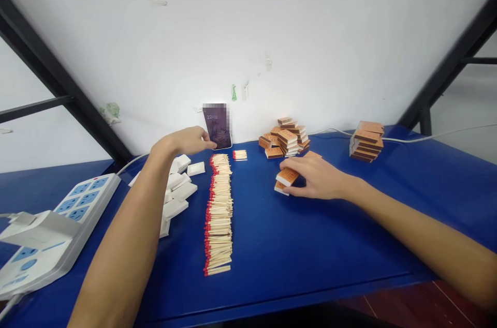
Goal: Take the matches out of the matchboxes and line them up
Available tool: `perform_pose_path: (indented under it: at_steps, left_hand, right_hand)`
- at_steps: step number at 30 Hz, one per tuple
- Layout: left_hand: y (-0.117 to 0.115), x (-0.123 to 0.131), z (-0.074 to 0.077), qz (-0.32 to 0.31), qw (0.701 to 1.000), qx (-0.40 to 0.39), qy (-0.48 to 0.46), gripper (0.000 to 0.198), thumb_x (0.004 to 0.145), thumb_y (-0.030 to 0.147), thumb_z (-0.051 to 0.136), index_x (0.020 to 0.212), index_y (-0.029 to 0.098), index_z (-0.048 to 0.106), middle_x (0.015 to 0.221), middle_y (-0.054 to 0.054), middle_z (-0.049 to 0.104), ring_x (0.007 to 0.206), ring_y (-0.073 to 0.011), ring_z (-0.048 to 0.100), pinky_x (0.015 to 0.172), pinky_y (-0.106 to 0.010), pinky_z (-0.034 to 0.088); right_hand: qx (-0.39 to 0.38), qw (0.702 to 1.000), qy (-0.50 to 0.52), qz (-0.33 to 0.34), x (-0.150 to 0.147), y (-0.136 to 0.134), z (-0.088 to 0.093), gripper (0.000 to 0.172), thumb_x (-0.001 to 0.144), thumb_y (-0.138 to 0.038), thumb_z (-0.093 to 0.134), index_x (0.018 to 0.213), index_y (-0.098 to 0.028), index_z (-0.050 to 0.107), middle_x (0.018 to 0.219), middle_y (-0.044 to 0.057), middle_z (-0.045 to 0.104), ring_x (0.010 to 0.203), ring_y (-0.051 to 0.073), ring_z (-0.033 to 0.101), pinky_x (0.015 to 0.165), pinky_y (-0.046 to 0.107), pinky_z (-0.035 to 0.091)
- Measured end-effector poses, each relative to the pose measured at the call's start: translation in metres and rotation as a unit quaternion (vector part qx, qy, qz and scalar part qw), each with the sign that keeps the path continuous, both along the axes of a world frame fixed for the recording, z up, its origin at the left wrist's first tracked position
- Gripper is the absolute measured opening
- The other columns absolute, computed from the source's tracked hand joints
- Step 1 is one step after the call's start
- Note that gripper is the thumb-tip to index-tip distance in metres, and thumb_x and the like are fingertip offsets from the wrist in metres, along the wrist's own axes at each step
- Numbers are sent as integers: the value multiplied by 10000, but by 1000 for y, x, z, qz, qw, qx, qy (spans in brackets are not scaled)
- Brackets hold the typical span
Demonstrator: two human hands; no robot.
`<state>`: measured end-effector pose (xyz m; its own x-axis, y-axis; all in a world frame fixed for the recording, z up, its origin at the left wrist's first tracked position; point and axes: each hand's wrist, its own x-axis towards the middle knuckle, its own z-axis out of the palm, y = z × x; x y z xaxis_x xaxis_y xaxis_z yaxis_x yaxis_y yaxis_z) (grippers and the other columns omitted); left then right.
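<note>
My left hand [192, 140] hovers by the lower left edge of a propped-up phone [218, 129], just above the far end of a long row of red-tipped matches [219, 209]. Its fingers are partly stretched and I see nothing in them. Beside the row's far end lies a small separate bunch of matches [240, 155]. My right hand [320, 177] grips an orange matchbox [288, 176] between thumb and fingers. Another box shows beneath that one, and an orange edge sticks out behind the hand.
White matchbox trays [180, 188] lie heaped left of the matches, partly behind my left forearm. Orange matchboxes [287, 137] are piled against the wall, and a taller stack [367, 142] stands at right. A power strip [77, 214] with a plugged-in charger sits at left on the blue table [264, 266].
</note>
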<state>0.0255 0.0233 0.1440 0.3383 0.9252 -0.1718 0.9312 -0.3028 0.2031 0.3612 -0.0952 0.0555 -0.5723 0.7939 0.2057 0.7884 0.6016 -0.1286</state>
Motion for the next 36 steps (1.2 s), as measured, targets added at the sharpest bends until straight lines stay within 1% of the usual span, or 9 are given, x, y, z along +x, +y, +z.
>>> perform_pose_path:
  at_steps: [3,6,9,13,18,21,24,28,36]
  left_hand:
    - [-2,11,0,4,989,135,-68,325,791,461,560,597,214,478,607,-21,508,636,-199,514,631,-342,377]
    - [-4,25,-6,14,960,189,-206,374,835,381,525,564,216,327,569,10,351,584,-144,385,611,-317,319]
    - [1,40,-19,2,913,180,-366,405,852,341,519,555,216,274,544,34,268,537,-106,270,545,-284,248]
    - [9,58,-39,9,811,92,-578,374,772,246,544,551,225,243,505,69,206,470,-72,184,475,-251,173]
    - [10,68,-52,6,792,77,-605,351,765,247,500,551,232,221,496,82,165,433,-64,162,441,-238,163]
    - [9,63,-53,-35,816,82,-571,342,751,272,572,527,205,323,498,71,268,458,-60,259,461,-228,213]
    - [7,56,-50,-87,876,72,-468,212,761,280,590,602,182,490,546,42,476,515,-85,447,519,-228,341]
    - [1,51,-41,-81,946,42,-312,145,780,273,570,679,170,589,648,-29,671,557,-138,602,563,-265,428]
    - [-10,49,-29,-42,975,51,-210,134,790,287,571,785,166,630,617,-25,700,525,-163,655,602,-280,479]
  right_hand:
    - [-10,1000,20,-14,1,1,1,433,930,-628,530,1088,-228,582,1000,92,705,882,273,654,760,373,452]
    - [-9,998,63,-5,-4,4,1,465,929,-614,555,1186,-227,574,1152,125,652,1028,300,632,844,405,484]
    - [-8,993,114,27,-18,14,-1,507,901,-551,630,1294,-240,547,1268,136,578,1158,309,588,957,442,490]
    - [25,988,145,52,-44,39,-1,490,865,-346,687,1324,-244,548,1235,118,547,1185,294,558,1030,463,464]
    - [49,989,139,7,-73,72,1,445,815,-299,739,1236,-240,610,1199,101,520,1083,288,575,992,463,479]
    - [52,985,166,-9,-84,86,-2,460,777,-271,767,1208,-237,611,1167,88,493,1043,271,581,974,441,488]
    - [52,983,177,-7,-89,93,-7,507,732,-301,827,1188,-219,621,1160,85,471,1056,268,568,982,422,480]
    - [61,983,174,-6,-87,99,-11,488,688,-341,883,1098,-192,664,1165,83,494,1012,248,580,959,397,477]
    - [55,986,158,-2,-80,102,-4,383,735,-273,859,1065,-160,701,1052,87,649,949,236,631,864,341,479]
